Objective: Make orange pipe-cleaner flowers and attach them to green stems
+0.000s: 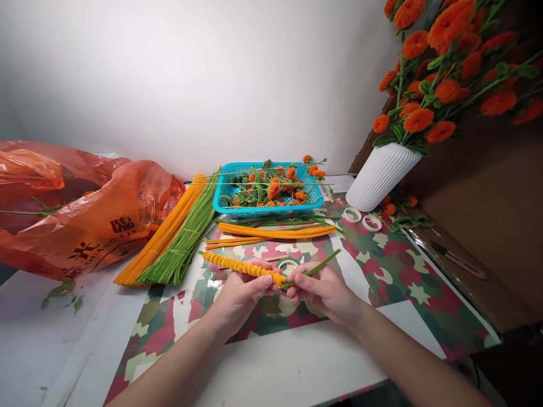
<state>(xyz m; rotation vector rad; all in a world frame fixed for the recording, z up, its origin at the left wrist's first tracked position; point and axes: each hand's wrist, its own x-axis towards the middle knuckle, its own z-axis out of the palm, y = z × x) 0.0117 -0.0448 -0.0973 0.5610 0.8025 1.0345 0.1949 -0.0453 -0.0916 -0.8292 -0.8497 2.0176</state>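
Between my two hands runs a green pipe cleaner with a yellow-orange pipe cleaner coiled in loops along its left part. My left hand is closed around the right end of the coil, thumb on top. My right hand pinches the bare green stem just beside the coil, and the stem's free end points up to the right. Just beyond the hands, loose orange pipe cleaners lie across the camouflage-patterned mat. A ring of tape is partly hidden behind the fingers.
Bundles of orange and green pipe cleaners lie left, by an orange plastic bag. A blue basket of small flowers stands behind. At right are a white vase of orange flowers, tape rolls and a pink-handled tool.
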